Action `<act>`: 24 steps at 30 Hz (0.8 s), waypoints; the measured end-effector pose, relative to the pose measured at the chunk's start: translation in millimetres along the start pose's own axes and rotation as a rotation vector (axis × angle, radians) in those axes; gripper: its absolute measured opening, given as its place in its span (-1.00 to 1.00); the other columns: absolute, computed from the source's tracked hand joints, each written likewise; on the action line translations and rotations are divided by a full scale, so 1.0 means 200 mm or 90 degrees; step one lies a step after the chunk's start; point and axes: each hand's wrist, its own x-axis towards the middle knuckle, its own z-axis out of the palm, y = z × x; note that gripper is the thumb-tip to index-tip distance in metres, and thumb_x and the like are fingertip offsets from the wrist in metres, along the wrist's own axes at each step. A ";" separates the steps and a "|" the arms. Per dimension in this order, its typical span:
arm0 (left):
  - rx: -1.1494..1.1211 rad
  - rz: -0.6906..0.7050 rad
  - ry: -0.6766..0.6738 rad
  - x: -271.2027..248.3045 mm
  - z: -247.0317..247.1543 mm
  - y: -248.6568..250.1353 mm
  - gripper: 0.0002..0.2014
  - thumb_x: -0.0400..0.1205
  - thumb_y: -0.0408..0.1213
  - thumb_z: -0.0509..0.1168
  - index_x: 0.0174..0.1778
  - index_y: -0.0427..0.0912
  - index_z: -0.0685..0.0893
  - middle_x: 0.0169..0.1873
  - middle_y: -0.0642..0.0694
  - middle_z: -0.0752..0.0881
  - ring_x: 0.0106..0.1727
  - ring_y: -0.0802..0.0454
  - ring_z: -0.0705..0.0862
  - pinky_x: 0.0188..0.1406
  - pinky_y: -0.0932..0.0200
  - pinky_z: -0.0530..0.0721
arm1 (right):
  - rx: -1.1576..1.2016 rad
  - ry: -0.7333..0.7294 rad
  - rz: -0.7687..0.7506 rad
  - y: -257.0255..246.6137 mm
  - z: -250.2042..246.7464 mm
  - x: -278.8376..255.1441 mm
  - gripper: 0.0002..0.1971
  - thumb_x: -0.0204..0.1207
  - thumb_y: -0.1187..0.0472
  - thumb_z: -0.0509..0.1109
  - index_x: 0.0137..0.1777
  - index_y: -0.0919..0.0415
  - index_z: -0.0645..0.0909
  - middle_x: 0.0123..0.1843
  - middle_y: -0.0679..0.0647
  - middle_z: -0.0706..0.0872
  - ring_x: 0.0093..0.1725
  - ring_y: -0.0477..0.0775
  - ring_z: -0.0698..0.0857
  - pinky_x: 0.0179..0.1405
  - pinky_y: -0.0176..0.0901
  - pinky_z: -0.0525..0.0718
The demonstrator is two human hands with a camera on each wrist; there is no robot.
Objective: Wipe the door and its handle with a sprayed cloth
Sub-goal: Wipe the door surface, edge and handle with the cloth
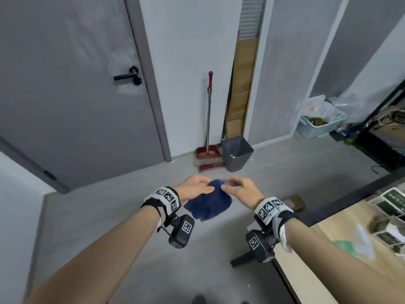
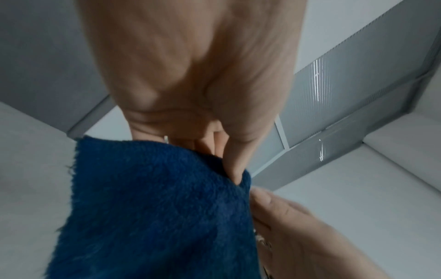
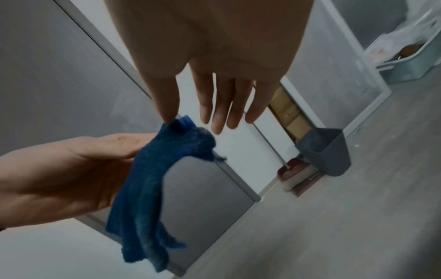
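The grey door [image 1: 72, 95] stands shut at the left, with its black lever handle [image 1: 126, 76] on the right side. Over the floor in front of it I hold a dark blue fluffy cloth [image 1: 208, 204] [image 2: 155, 207] [image 3: 148, 179]. My left hand [image 1: 197, 186] [image 2: 214, 151] pinches its upper edge between thumb and fingers, and the rest hangs down. From the right, my right hand [image 1: 233, 186] [image 3: 188, 115] reaches in; its thumb tip touches the cloth's top corner while its fingers [image 3: 219, 113] stay straight and off the cloth.
A red broom with dustpan [image 1: 208, 153] and a grey bin [image 1: 237, 153] stand against the wall right of the door. A pale blue basket [image 1: 317, 128] sits further right. A wooden table [image 1: 317, 264] with a black frame is at my right.
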 end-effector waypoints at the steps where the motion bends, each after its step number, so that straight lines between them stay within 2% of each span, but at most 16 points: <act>1: -0.003 -0.006 0.008 -0.03 -0.08 -0.02 -0.67 0.68 -0.32 0.34 0.36 -0.29 0.64 0.17 -0.18 0.78 0.07 0.07 0.75 -0.03 0.31 0.68 | 0.003 -0.036 -0.001 -0.03 0.07 0.04 -0.66 0.51 0.12 0.56 0.09 0.43 0.73 0.03 0.10 0.80 0.04 0.05 0.74 0.19 -0.03 0.64; 3: -0.016 -0.008 0.047 -0.07 -0.23 -0.04 -0.68 0.66 -0.33 0.37 0.32 -0.35 0.64 0.10 -0.20 0.78 -0.02 0.11 0.74 -0.13 0.37 0.65 | -0.005 -0.081 0.000 -0.08 0.19 0.12 -0.61 0.50 0.13 0.57 -0.12 0.55 0.66 -0.22 0.11 0.72 -0.19 0.03 0.65 0.00 -0.04 0.61; 4: -0.024 -0.009 0.076 -0.09 -0.30 -0.05 -0.67 0.65 -0.33 0.39 0.31 -0.35 0.64 0.09 -0.21 0.77 0.01 0.08 0.74 -0.10 0.35 0.65 | -0.014 -0.081 -0.004 -0.11 0.24 0.16 -0.66 0.52 0.18 0.55 -0.20 0.53 0.65 -0.29 0.12 0.68 -0.25 0.02 0.62 -0.09 -0.09 0.59; 7: -0.072 -0.022 0.121 -0.11 -0.48 -0.08 -0.60 0.59 -0.32 0.47 0.33 -0.30 0.64 0.18 -0.24 0.76 0.21 -0.05 0.72 0.25 0.13 0.65 | -0.008 -0.061 -0.023 -0.22 0.36 0.27 -0.72 0.56 0.29 0.51 -0.26 0.53 0.63 -0.36 0.14 0.64 -0.35 -0.03 0.57 -0.26 -0.22 0.55; 8: -0.098 -0.024 0.114 -0.12 -0.54 -0.09 -0.61 0.58 -0.35 0.48 0.32 -0.28 0.64 0.20 -0.26 0.76 0.25 -0.08 0.72 0.30 0.08 0.66 | -0.004 -0.061 -0.030 -0.25 0.38 0.31 -0.71 0.57 0.31 0.50 -0.27 0.55 0.62 -0.38 0.14 0.63 -0.39 -0.08 0.56 -0.29 -0.25 0.54; 10: -0.133 -0.019 0.090 -0.11 -0.63 -0.11 -0.65 0.57 -0.45 0.46 0.28 -0.27 0.66 0.20 -0.28 0.77 0.19 -0.09 0.76 0.19 0.12 0.73 | -0.001 -0.067 -0.048 -0.31 0.42 0.40 -0.73 0.57 0.35 0.49 -0.28 0.53 0.60 -0.39 0.14 0.60 -0.45 -0.18 0.54 -0.35 -0.35 0.52; 12: -0.127 -0.013 0.093 -0.09 -0.71 -0.12 -0.65 0.58 -0.49 0.44 0.29 -0.29 0.66 0.19 -0.29 0.78 0.12 -0.07 0.78 0.06 0.20 0.77 | 0.017 -0.076 -0.065 -0.34 0.44 0.49 -0.79 0.56 0.36 0.49 -0.15 0.57 0.63 -0.26 0.20 0.67 -0.31 -0.09 0.61 -0.27 -0.32 0.55; 13: -0.115 -0.014 0.101 -0.06 -0.75 -0.12 -0.65 0.58 -0.50 0.43 0.29 -0.29 0.66 0.20 -0.29 0.78 0.12 -0.05 0.78 0.05 0.22 0.76 | 0.034 -0.087 -0.069 -0.37 0.46 0.54 -0.84 0.56 0.34 0.49 -0.03 0.48 0.67 -0.16 0.18 0.73 -0.20 -0.04 0.66 -0.20 -0.29 0.57; 15: -0.088 -0.016 0.109 0.00 -0.82 -0.12 -0.69 0.59 -0.50 0.42 0.25 -0.26 0.67 0.22 -0.29 0.77 0.14 -0.04 0.76 0.11 0.21 0.74 | 0.063 -0.141 -0.055 -0.41 0.48 0.64 -0.77 0.58 0.25 0.49 0.20 0.26 0.65 0.06 0.09 0.77 -0.01 -0.03 0.71 -0.14 -0.29 0.59; 16: -0.081 -0.018 0.111 0.04 -0.85 -0.11 -0.71 0.59 -0.51 0.41 0.23 -0.25 0.68 0.22 -0.29 0.77 0.15 -0.05 0.75 0.15 0.18 0.73 | 0.062 -0.175 -0.044 -0.43 0.49 0.71 -0.74 0.60 0.22 0.48 0.25 0.19 0.63 0.10 0.04 0.76 0.03 -0.06 0.71 -0.15 -0.31 0.60; 17: -0.079 -0.021 0.115 0.07 -0.89 -0.11 -0.70 0.59 -0.52 0.40 0.24 -0.27 0.67 0.22 -0.30 0.77 0.16 -0.07 0.75 0.18 0.15 0.72 | 0.052 -0.206 -0.048 -0.46 0.51 0.77 -0.78 0.61 0.21 0.47 0.22 0.15 0.64 0.06 0.01 0.76 0.00 -0.08 0.71 -0.18 -0.33 0.61; 19: -0.074 -0.027 0.124 0.14 -0.97 -0.08 -0.65 0.59 -0.52 0.41 0.31 -0.33 0.65 0.23 -0.31 0.77 0.21 -0.11 0.75 0.27 0.06 0.70 | 0.031 -0.260 -0.077 -0.50 0.52 0.91 -0.98 0.61 0.24 0.47 -0.05 0.12 0.69 -0.15 -0.01 0.73 -0.16 -0.09 0.67 -0.21 -0.32 0.58; 21: -0.064 -0.038 0.139 0.21 -1.06 -0.05 -0.62 0.57 -0.48 0.44 0.32 -0.31 0.65 0.23 -0.28 0.77 0.28 -0.13 0.73 0.37 -0.01 0.65 | 0.036 -0.276 -0.097 -0.54 0.53 1.05 -0.77 0.59 0.26 0.49 -0.32 0.14 0.64 -0.35 -0.05 0.65 -0.29 -0.08 0.60 -0.23 -0.27 0.52; 24: -0.029 -0.077 0.150 0.30 -1.23 0.04 -0.62 0.54 -0.36 0.50 0.29 -0.18 0.68 0.22 -0.18 0.78 0.32 -0.05 0.71 0.35 0.08 0.62 | 0.052 -0.264 -0.116 -0.63 0.53 1.24 -0.70 0.57 0.30 0.50 -0.40 0.18 0.59 -0.44 -0.06 0.62 -0.33 -0.06 0.59 -0.26 -0.25 0.53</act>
